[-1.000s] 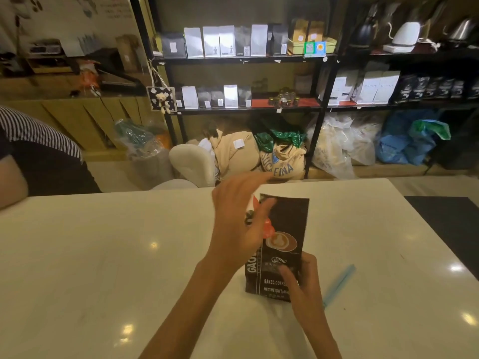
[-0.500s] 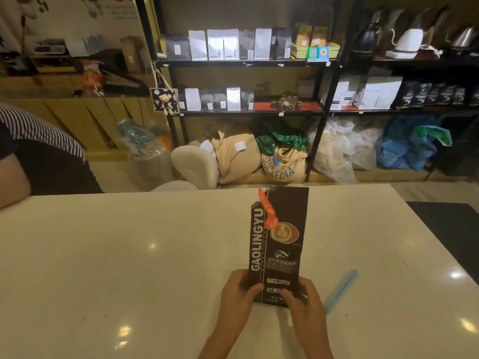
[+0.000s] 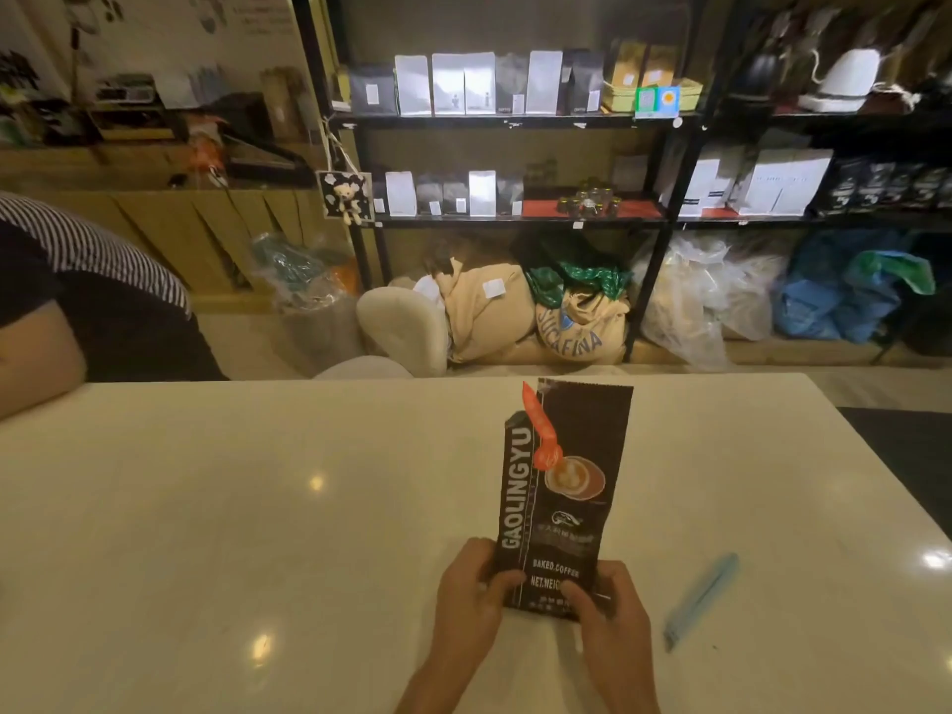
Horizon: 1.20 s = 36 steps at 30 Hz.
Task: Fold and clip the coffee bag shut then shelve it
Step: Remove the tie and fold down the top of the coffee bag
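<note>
A tall dark brown coffee bag (image 3: 564,487) with "GAOLINGYU" lettering and a latte picture stands upright on the white table (image 3: 257,507). Its top is unfolded and straight. My left hand (image 3: 471,595) grips the bag's lower left corner, and my right hand (image 3: 608,605) grips its lower right corner. A light blue bag clip (image 3: 700,600) lies flat on the table to the right of my right hand, apart from it.
Black metal shelves (image 3: 515,118) beyond the table hold rows of white, grey and dark coffee bags. Sacks and plastic bags lie on the floor under them. A person in a striped sleeve (image 3: 77,280) sits at the table's far left.
My left hand came down from the bag's top to its lower left corner. The bag's top, bent before, now stands straight. My right hand stayed at the base.
</note>
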Motion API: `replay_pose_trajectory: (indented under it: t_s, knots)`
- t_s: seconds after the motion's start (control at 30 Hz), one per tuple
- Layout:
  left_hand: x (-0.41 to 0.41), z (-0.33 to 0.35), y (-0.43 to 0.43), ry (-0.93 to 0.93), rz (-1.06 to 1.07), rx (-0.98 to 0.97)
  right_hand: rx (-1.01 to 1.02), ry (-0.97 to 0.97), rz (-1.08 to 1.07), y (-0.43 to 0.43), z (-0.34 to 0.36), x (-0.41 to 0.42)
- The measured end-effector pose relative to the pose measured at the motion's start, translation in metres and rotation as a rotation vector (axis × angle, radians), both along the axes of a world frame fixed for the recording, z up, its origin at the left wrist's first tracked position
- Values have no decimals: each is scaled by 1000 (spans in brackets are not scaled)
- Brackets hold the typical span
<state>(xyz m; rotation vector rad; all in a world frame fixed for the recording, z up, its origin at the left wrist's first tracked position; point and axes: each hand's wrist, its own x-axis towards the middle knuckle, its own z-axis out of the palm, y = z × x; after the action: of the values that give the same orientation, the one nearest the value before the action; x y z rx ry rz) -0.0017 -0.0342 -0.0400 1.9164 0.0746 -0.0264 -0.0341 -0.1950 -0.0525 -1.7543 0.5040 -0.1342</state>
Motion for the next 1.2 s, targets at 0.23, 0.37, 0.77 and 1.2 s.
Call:
replay_pose_trajectory:
  t_s: [0.23, 0.37, 0.77, 1.2]
  knots:
    - [5, -8, -2, 71, -44, -56, -20, -20, 49, -5, 0, 9]
    - [2, -8, 5, 87, -104, -89, -39, -31, 65, -6, 1, 9]
    - [16, 7, 14, 68, -146, -63, -17, 39, 154, -12, -1, 16]
    - [54, 58, 3, -91, -128, -199, 78, -280, 138, -16, 59, 51]
